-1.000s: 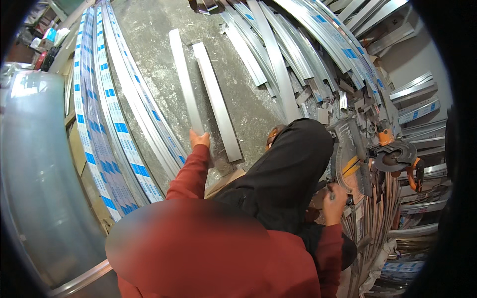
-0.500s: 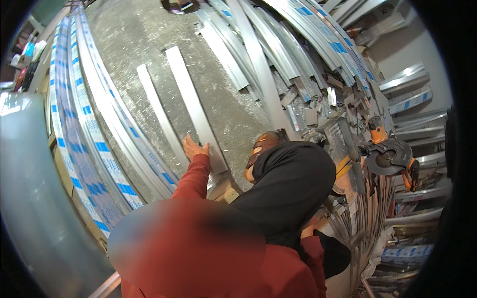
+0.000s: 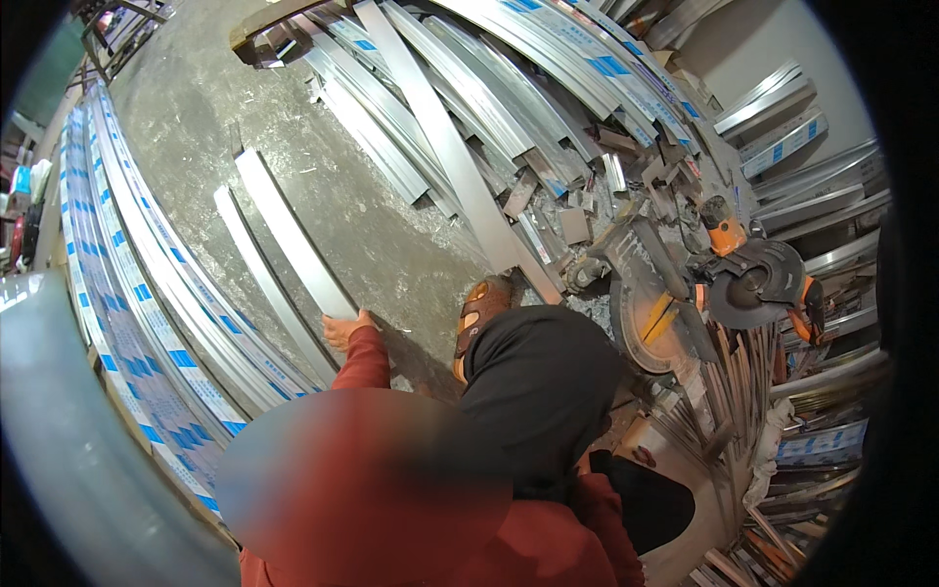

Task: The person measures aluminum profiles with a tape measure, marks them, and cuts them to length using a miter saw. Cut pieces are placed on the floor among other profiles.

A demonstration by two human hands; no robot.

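Trouble is lurking around the wider metal bar [image 3: 289,230], which is lying along the concrete floor [image 3: 411,259] just to the right of a narrower metal bar [image 3: 269,279]. The person's left hand [image 3: 349,331] is gripping the wider bar's near end, with the thumb sitting toward one edge and the fingers toward the other. The right hand [image 3: 584,463] is mostly hiding behind the bent leg [image 3: 543,391]; only a sliver of skin is showing, so I am not managing to tell whether it is holding anything.

With one end alone being held, a twist of the wrist could be sending the far end sideways, knocking the narrower bar or scraping the blue-marked profiles [image 3: 171,333] beyond it. Bare skin is pressing near a cut end, so a slip could be nicking a finger. The strappy sandal [image 3: 481,308] is standing just beside a long flat bar [image 3: 435,132], and a shifting foot could be catching on it.

Compared with half a second ago, the left hand is no longer spreading open against the wider bar; it is now wrapping the end. The right hand, showing near the saw [image 3: 751,292] a second ago, is now nearly vanishing. Both bars are appearing farther left in view.
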